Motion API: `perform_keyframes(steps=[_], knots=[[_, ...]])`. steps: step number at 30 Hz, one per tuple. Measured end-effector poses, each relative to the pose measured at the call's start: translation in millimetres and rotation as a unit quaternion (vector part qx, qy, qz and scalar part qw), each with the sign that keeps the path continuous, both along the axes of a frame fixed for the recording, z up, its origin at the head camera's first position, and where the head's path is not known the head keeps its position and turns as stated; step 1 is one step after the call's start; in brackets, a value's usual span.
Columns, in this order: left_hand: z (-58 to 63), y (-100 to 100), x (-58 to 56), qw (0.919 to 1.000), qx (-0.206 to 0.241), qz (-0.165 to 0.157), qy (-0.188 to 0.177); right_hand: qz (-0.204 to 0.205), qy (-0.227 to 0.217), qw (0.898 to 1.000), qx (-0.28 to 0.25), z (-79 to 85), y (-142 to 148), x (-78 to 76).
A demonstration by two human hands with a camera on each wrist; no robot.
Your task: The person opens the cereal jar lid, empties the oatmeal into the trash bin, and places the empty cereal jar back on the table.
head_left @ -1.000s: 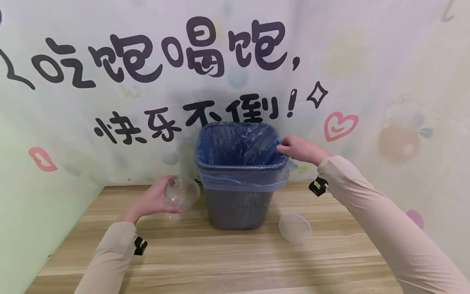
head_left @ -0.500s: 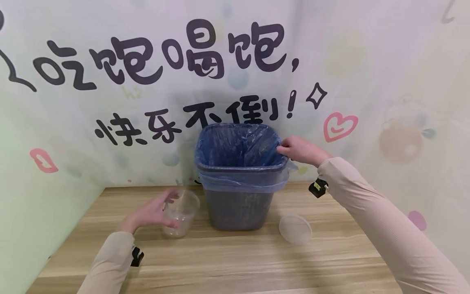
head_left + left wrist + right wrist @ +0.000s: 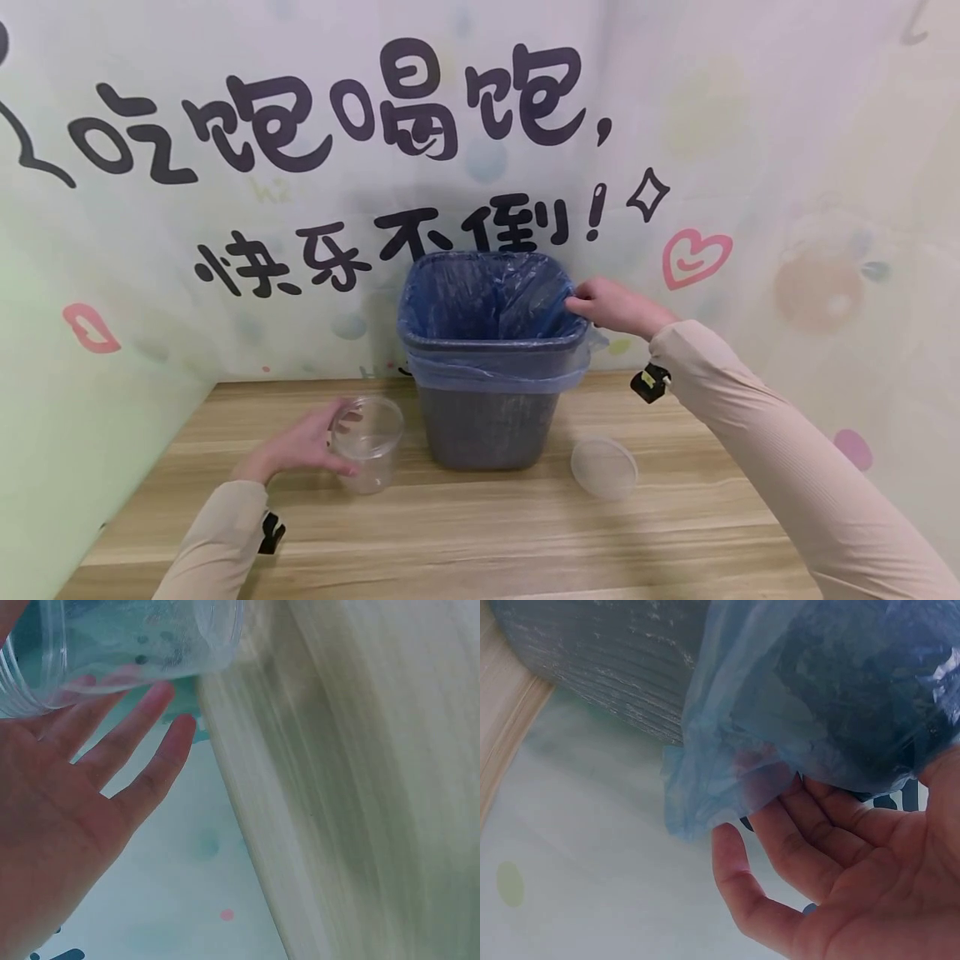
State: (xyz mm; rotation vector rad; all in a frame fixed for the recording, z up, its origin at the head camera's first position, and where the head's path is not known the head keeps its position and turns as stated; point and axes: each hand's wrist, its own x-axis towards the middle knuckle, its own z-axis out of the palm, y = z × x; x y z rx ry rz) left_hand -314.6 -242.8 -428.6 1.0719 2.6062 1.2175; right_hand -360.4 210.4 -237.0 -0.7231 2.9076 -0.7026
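A clear plastic tub (image 3: pixel 378 454) stands upright, lidless, on the wooden table, left of the bin. My left hand (image 3: pixel 300 446) reaches round its left side with spread fingers. In the left wrist view, fairly straight fingers lie alongside the tub (image 3: pixel 142 641); contact is hard to judge. My right hand (image 3: pixel 618 307) grips the right rim of the grey trash bin (image 3: pixel 487 429), thumb over the edge. The right wrist view has its fingers (image 3: pixel 784 832) curled beneath the blue bin liner (image 3: pixel 832 697), which is folded over the rim. Nothing shows inside the bin.
A round translucent lid (image 3: pixel 603 467) lies on the table (image 3: pixel 480 533) right of the bin. Behind the bin rises a printed wall cloth (image 3: pixel 315 333) with dark lettering and hearts. A pale green side wall (image 3: pixel 75 417) borders the left.
My left hand has brought the tub down onto the table and set it upright, and its fingers have loosened. The right hand stays at the bin's rim.
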Motion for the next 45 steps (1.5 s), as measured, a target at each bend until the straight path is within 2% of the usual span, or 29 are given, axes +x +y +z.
perform_keyframes(steps=[8, 18, 24, 33, 39, 45], knots=[[-6.1, -1.2, 1.7, 0.9987, 0.008, -0.020, -0.046, 0.000, 0.001, 1.000, 0.002, 0.6, -0.9, -0.1], [-7.1, 0.1, 3.4, 0.9986, -0.003, -0.016, -0.050, -0.001, 0.002, 1.000, 0.001, 1.3, -1.9, 2.4], [-1.1, -4.7, 8.4, 0.9977, -0.026, -0.011, -0.062, 0.002, 0.000, 1.000, -0.001, 0.1, -2.8, 1.7], [12.1, -13.4, 10.3, 0.9891, -0.108, 0.035, -0.093, -0.003, 0.009, 1.000, -0.008, -1.4, 1.2, 1.5], [20.6, -18.3, 13.4, 0.9858, -0.135, 0.054, -0.083, 0.000, 0.020, 1.000, -0.011, -1.2, 1.8, 6.3], [23.4, -23.7, 15.5, 0.9852, -0.149, 0.058, -0.062, -0.004, 0.026, 1.000, -0.009, -0.4, -0.5, 8.2]])
